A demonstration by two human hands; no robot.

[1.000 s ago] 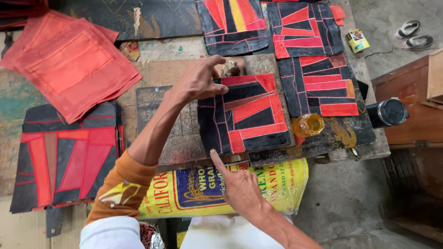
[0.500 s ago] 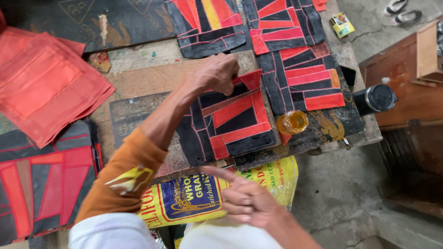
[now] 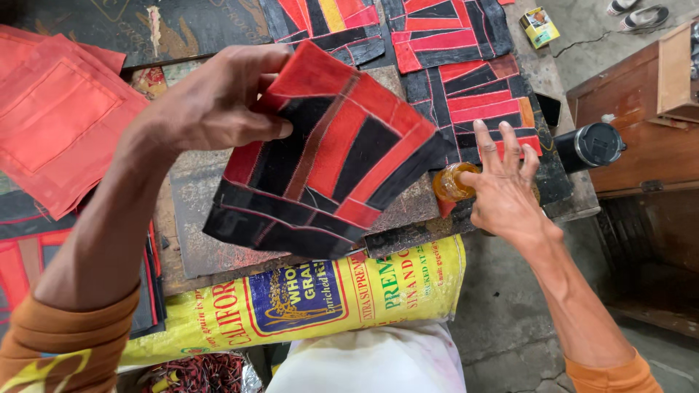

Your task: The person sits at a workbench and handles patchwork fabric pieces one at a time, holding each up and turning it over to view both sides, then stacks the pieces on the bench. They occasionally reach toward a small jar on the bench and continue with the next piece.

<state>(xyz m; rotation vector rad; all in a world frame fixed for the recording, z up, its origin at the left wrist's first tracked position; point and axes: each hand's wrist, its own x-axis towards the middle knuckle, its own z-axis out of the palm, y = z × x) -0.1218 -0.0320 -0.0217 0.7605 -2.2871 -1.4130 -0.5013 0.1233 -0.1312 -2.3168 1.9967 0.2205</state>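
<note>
My left hand [image 3: 211, 102] grips the top corner of a red and black patchwork leather panel [image 3: 328, 160] and holds it lifted and tilted above the worktable [image 3: 196, 218]. My right hand [image 3: 502, 185] reaches over the table's right part with fingers spread. Its thumb and fingertips touch a small amber jar [image 3: 450, 183] that stands beside the panel's right corner. Whether the hand grips the jar is unclear. Two more red and black panels lie flat behind: one [image 3: 473, 98] just past my right hand, another [image 3: 444, 29] at the far edge.
A stack of plain red leather pieces [image 3: 58, 116] lies at the left. A yellow printed sack [image 3: 306, 298] hangs over the table's near edge. A black cylindrical flask [image 3: 590, 145] stands at the right edge, beside a brown wooden cabinet [image 3: 648, 124]. A small yellow box [image 3: 539, 26] lies far right.
My left hand has lifted the patchwork panel off the table towards me. My right hand has moved from the near table edge up and right to the amber jar.
</note>
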